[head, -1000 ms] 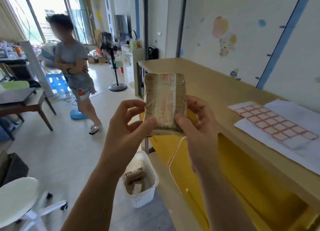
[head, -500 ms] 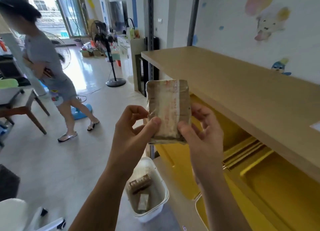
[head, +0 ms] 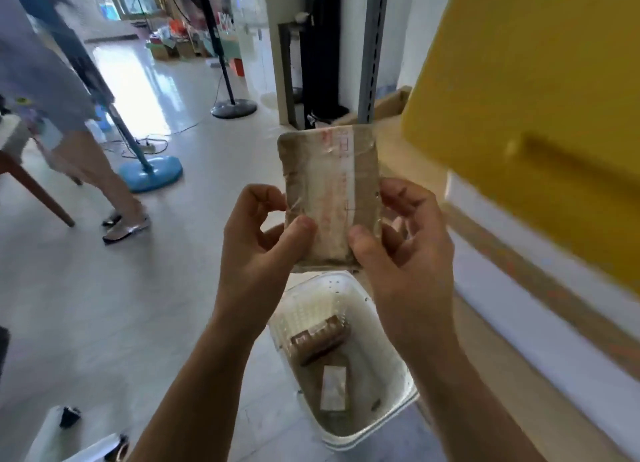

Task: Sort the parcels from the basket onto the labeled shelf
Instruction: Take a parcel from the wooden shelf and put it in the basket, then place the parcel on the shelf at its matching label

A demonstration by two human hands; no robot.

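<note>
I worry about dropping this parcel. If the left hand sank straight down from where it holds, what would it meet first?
Probably bare floor: the left hand seems just left of the white basket, though depth is unclear.

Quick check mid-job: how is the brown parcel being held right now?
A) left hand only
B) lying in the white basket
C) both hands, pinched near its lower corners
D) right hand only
C: the left hand and right hand each pinch a lower corner of the held parcel, above the white basket.
</note>
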